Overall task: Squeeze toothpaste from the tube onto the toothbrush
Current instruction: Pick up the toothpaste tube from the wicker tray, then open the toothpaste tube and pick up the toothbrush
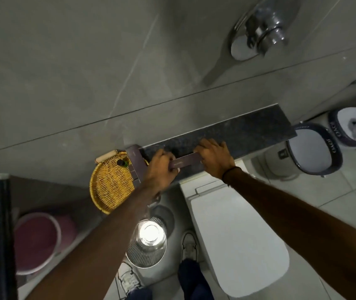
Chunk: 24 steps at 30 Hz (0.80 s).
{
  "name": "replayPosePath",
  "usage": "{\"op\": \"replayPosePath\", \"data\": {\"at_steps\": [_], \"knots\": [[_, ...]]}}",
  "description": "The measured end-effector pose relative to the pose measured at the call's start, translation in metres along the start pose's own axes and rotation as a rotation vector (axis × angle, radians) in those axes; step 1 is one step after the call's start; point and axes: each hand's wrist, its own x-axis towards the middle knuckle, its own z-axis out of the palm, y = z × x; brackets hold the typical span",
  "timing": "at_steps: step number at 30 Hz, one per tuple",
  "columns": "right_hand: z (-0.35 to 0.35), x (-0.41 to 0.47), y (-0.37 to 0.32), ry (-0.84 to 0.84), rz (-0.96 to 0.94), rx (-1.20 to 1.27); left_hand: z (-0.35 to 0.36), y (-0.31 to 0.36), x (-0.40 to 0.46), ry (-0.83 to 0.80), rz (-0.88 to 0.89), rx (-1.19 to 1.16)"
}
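A slim dark purple box (185, 161), probably the toothpaste or dental-kit carton, is held over the front edge of the dark stone shelf (259, 126). No bare tube or toothbrush shows, so the task looks to be at the unpacking step, squeezing not started.

Risks: the box hangs right at the shelf's front edge, with the toilet (237, 234) and a wire bin (149, 250) below the shelf. If a flap pops open suddenly, the contents could slide out and drop to the floor or into the bin. Pulling both ends apart too hard could tear the carton or fling the tube.

Left hand (160, 167) is closed around the box's left end, fingers wrapped under it. Right hand (215, 158) is clenched on the right end, knuckles up, possibly working the flap; the fingertips are hidden, so I cannot tell. The box spans the gap between the two hands.

A second similar purple box (136, 161) rests at the shelf's left end, partly over a yellow wicker basket (112, 187). A chrome flush plate (257, 29) sits on the wall above the shelf.
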Motion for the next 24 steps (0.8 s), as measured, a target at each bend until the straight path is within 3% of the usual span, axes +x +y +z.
{"op": "replayPosePath", "data": {"at_steps": [2,4,7,10,11,13,15,20,24], "knots": [[-0.022,-0.015,-0.007,0.063,0.032,0.093,-0.023,0.006,-0.024,0.016,-0.126,-0.388],[-0.049,-0.029,-0.019,0.112,0.070,0.209,-0.050,0.011,-0.050,0.066,-0.182,-0.617],[-0.092,-0.056,-0.048,0.267,0.140,0.529,-0.091,0.022,-0.091,0.193,-0.243,-0.784],[-0.122,-0.081,-0.091,0.467,0.395,0.993,-0.129,0.035,-0.129,0.269,-0.279,-0.953],[-0.132,-0.089,-0.108,0.447,0.519,1.220,-0.139,0.038,-0.142,0.274,-0.285,-1.007],[-0.149,-0.098,-0.137,0.244,0.680,1.710,-0.157,0.041,-0.165,0.250,-0.270,-1.087],[-0.167,-0.107,-0.162,0.066,0.621,1.961,-0.175,0.041,-0.185,0.199,-0.231,-1.131],[-0.203,-0.114,-0.203,0.099,0.404,1.975,-0.218,0.034,-0.220,0.162,-0.175,-1.262],[-0.226,-0.114,-0.227,0.175,0.325,1.840,-0.242,0.024,-0.236,0.205,-0.125,-1.329]]}}
